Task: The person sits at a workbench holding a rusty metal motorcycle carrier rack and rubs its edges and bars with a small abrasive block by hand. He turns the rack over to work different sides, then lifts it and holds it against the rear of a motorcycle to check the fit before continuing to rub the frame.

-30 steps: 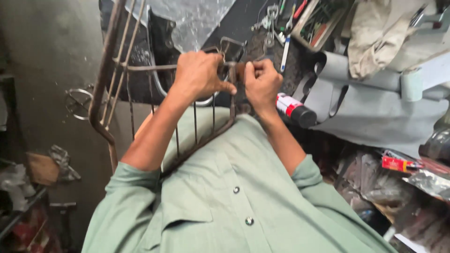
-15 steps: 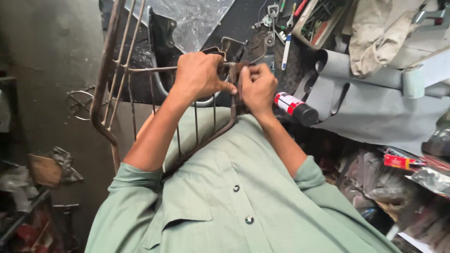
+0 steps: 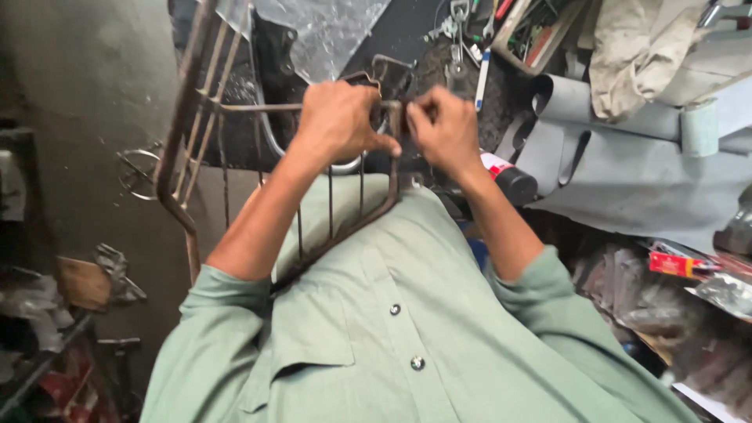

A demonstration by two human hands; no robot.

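Dark cluttered workbench top (image 3: 423, 31): clear crumpled plastic sheet (image 3: 329, 31), wooden tray of small hand tools (image 3: 540, 31), grey rolled sheet material (image 3: 627, 149), beige crumpled cloth (image 3: 634, 47), red-and-black spray can (image 3: 509, 178) at the near edge.

Packages and labels lying around a cluttered workbench

A spray can (image 3: 505, 177) with a white and red label and a black cap is lying on its side just beside the right wrist, on the grey sheet. A flat red and yellow packet (image 3: 675, 263) is resting at the right edge, among dark plastic wrappings. A clear plastic bag (image 3: 325, 35) is hanging at the top, behind the metal rack. No signs or screens are showing; print on the labels is too small to tell.
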